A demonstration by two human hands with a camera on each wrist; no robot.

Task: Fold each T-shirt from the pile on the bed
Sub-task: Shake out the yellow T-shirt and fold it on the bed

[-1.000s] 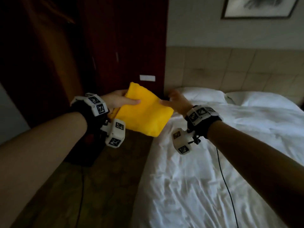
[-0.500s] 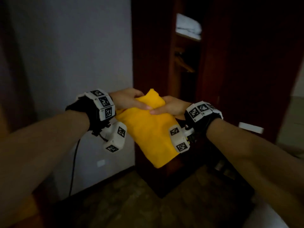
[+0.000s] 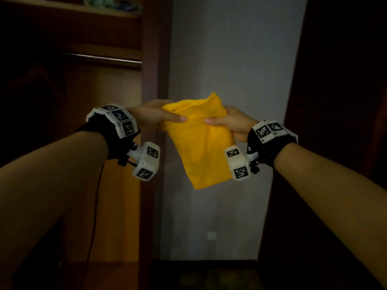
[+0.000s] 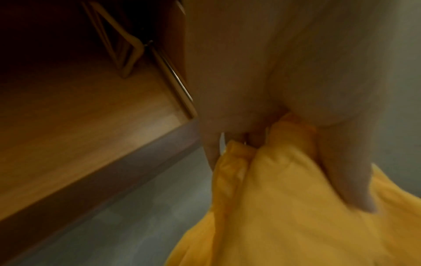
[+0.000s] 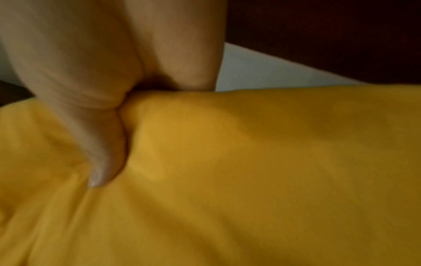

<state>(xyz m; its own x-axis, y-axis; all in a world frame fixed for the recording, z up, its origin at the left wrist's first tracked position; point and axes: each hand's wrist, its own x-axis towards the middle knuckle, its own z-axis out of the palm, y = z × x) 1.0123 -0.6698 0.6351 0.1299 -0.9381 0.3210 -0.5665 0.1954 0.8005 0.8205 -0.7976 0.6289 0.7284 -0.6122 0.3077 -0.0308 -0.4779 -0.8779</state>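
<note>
At the far left stands an open wooden wardrobe (image 3: 117, 84) with a metal hanging rail (image 3: 102, 58) across it. The left hand (image 3: 154, 113) pinches the upper left edge of the folded yellow T-shirt (image 3: 201, 147), thumb on the near face and fingers behind it. The shirt hangs in the air between both hands, in front of a pale wall (image 3: 230, 59). The right hand (image 3: 229, 121) grips its upper right edge, thumb pressed on the cloth.

A dim room shows a pale wall (image 3: 230, 59) between an open wooden wardrobe (image 3: 117, 84) with a metal hanging rail (image 3: 102, 58) and dark wood panelling (image 3: 345, 80).
</note>
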